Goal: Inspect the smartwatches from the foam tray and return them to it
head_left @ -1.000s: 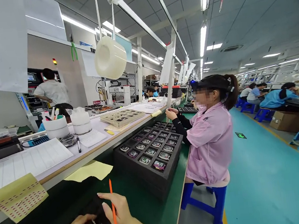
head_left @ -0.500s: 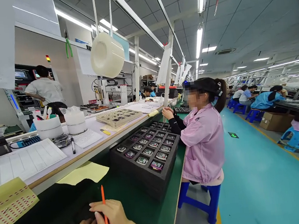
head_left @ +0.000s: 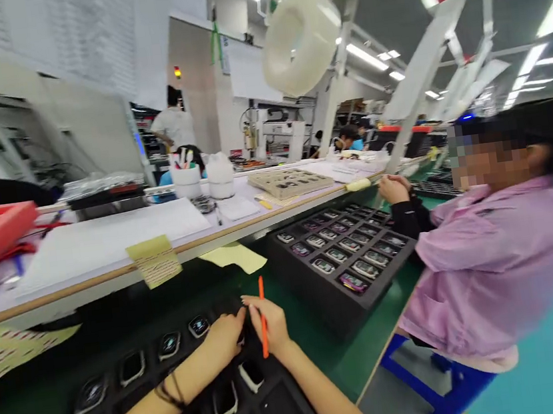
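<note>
My right hand (head_left: 274, 323) is closed round a thin orange stick (head_left: 265, 329), held upright with its pointed end up. Beside it, my left hand (head_left: 227, 332) reaches down over a black foam tray (head_left: 309, 410) with its fingers curled at a slot. What lies under those fingers is mostly hidden. The tray's slots hold several smartwatch bodies without straps. A lit watch (head_left: 199, 326) sits just left of my left hand, and a pale-framed watch (head_left: 251, 375) lies below it. One slot (head_left: 283, 404) at the near right shows bare foam.
A second black foam tray (head_left: 311, 290) of watches stands to the right, in front of a co-worker in a pink jacket (head_left: 495, 261). Above the bench runs a shelf (head_left: 195, 242) with papers, white pots and a beige tray (head_left: 291, 184). A tape roll (head_left: 300, 39) hangs overhead.
The view has swung left and down, bringing the near watch tray and a red tray into sight. Both hands stay close together, and the orange stick is still in my right hand.
</note>
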`<state>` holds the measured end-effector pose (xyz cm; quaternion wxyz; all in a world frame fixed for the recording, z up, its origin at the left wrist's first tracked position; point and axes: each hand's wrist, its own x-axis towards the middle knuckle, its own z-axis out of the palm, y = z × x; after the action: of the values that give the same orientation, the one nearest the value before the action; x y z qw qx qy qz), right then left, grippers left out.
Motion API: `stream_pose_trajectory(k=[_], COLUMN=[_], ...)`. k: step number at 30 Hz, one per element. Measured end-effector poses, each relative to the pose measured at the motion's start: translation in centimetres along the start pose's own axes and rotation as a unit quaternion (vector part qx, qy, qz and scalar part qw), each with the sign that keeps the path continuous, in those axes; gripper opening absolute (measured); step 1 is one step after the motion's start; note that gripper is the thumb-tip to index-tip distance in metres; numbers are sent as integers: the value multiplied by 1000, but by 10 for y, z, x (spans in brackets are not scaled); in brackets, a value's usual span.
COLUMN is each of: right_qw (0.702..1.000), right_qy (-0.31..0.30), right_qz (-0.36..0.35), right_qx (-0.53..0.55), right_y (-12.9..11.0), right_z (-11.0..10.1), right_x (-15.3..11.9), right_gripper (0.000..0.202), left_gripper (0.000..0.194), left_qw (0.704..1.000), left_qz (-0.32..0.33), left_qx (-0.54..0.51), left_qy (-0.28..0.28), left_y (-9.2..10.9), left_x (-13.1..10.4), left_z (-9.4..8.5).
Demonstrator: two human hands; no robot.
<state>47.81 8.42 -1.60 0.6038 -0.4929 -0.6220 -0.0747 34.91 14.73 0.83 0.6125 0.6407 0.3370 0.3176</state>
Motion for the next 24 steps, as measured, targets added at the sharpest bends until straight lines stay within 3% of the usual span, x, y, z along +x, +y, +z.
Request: stream_pose_trajectory(k=[3,6,8,10,16,20,24], right_qw=[1000,1000,1000,999,998,998,997], right_qy=[-10,-12,-14,-21,-23,-25,-32], right_qz=[1,-9,-15,-15,-16,-27,-38], right_qx=[-5,-13,-21,-29,-47,-46,-53], right_y=[2,1,0,-1,0,-2,-3], right_z=[-1,-1,-1,-2,-3,-3,-2], right_x=[-2,-4,-5,-6,-9,-9,-11], right_gripper=[22,22,23,24,23,22,24], left_gripper=[38,49,52,50,36,30,29], left_qw=[968,894,848,833,882,842,794], left_qz=[84,86,80,88,104,72,59], left_qx=[234,422,500,521,443,516,575], left_qy=[-29,-122,-156,-166,-121,-144,-189], left_y=[2,8,12,16,34,43,35], left_x=[-6,-5,-5,-6,-18,-32,-42], left_z=[1,0,-4,-11,-49,-63,-54])
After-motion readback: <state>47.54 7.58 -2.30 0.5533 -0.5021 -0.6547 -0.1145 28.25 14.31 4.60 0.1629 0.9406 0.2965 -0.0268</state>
